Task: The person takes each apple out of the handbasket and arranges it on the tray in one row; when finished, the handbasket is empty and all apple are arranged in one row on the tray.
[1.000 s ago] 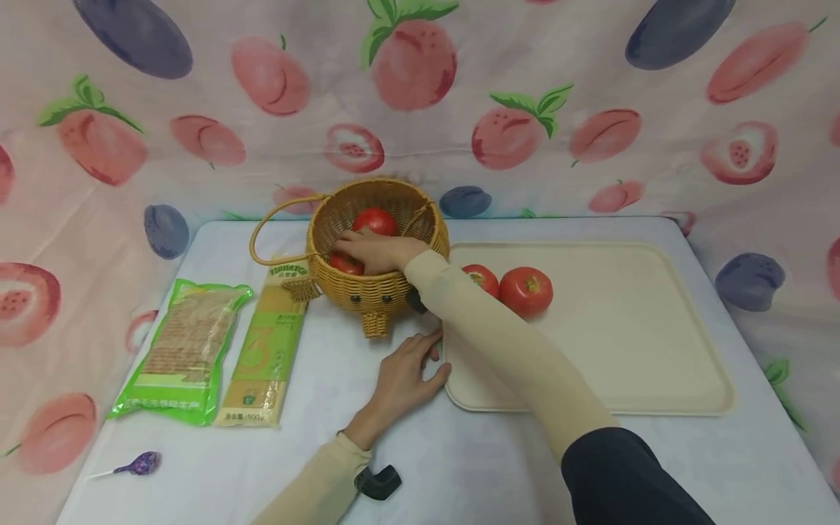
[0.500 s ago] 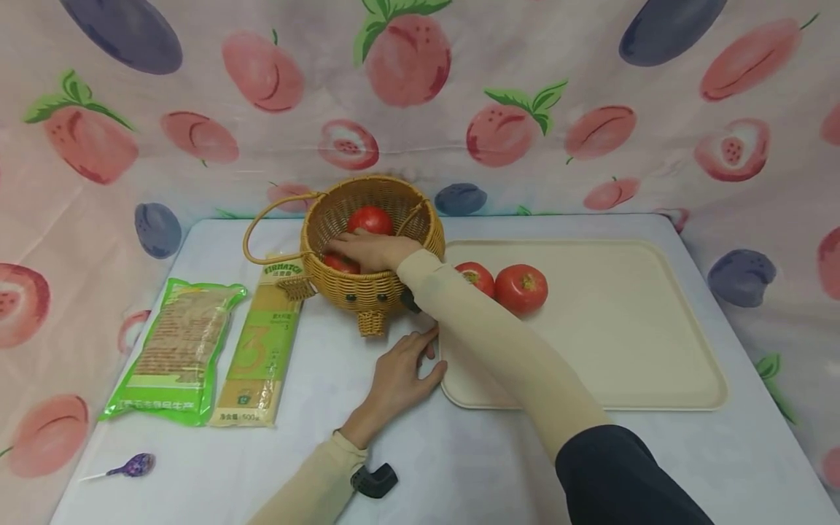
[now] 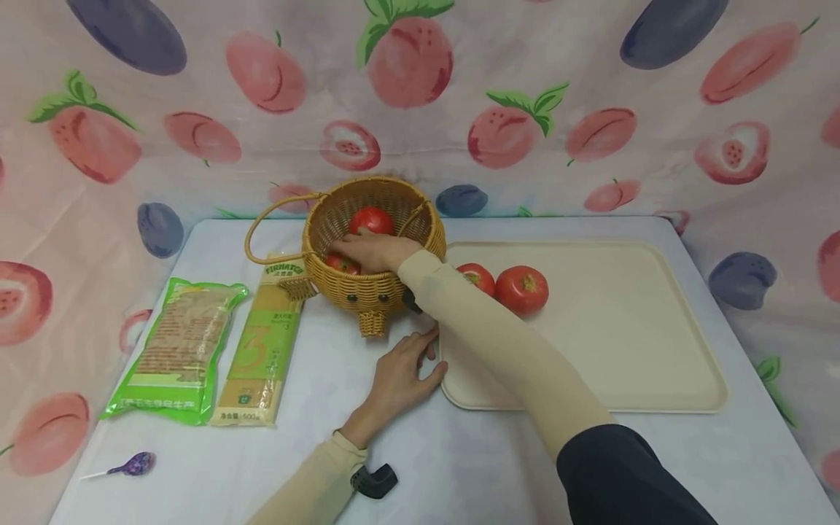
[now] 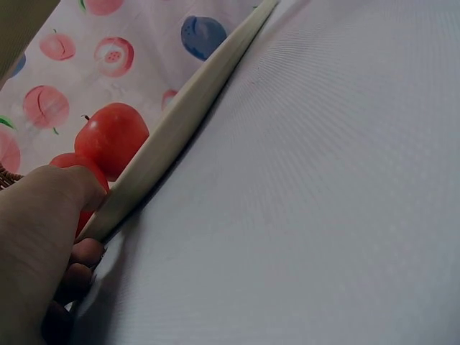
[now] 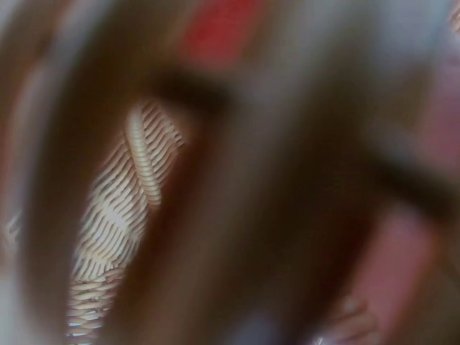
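Note:
My right hand [image 3: 377, 251] reaches into a woven wicker basket [image 3: 374, 292], its fingers lying over a tomato [image 3: 343, 264] near the front wall. Its fingertips and thumb are hidden, so I cannot tell whether it grips. A second tomato [image 3: 371, 219] lies behind it in the basket. Blurred dark shapes fill most of the right wrist view, with wicker [image 5: 115, 215] between them. My left hand [image 3: 400, 375] holds the left edge of a cream tray [image 3: 623, 328], thumb at the rim and other fingers curled beside it. Two tomatoes [image 3: 522, 290] sit on the tray's left side.
Left of the basket lie a green-edged food packet [image 3: 177, 350] and a long pack of noodles [image 3: 262, 343]. A purple lollipop [image 3: 139, 464] lies near the front left. The basket's handle [image 3: 252, 233] leans left. A fruit-print cloth [image 3: 420, 131] hangs behind the white table.
The head view shifts slightly. Both hands, the basket and the tomatoes stay in nearly the same places.

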Available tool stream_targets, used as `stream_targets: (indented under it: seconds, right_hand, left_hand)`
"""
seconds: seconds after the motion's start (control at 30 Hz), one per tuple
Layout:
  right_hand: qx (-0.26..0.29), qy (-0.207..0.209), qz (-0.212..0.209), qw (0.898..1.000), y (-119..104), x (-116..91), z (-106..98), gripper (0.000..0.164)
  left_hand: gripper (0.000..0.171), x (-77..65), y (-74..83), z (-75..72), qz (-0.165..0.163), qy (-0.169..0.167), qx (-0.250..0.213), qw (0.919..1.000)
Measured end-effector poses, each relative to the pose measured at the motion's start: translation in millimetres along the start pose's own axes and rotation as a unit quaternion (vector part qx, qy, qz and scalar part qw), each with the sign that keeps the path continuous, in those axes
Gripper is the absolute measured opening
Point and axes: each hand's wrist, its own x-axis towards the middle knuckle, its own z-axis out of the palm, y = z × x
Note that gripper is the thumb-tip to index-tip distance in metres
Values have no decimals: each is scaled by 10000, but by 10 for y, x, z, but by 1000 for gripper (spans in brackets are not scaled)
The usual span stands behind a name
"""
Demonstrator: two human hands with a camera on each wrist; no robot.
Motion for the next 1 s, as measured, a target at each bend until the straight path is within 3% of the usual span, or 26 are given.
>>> stream_targets:
  seconds: [0.17,0.5,0.77,1.0]
  right_hand:
    - [-130,88,-102,9998,10,31,-6,66]
    - [694,-493,-84,9963,47,31,1,71]
    - [682,-126,-244,9973,72,34,6,85]
    - [793,418,-493,9948,88,4,-11,79]
  left_hand:
    - [45,-4,3,-3,-9,23,-26,10000]
    - [45,-6,9,-10,-29,-20,-78,10000]
    - [48,-28,3,-9,-97,-107,-56,9999]
    - [47,-31,0,-18,-69,-59,62,9999]
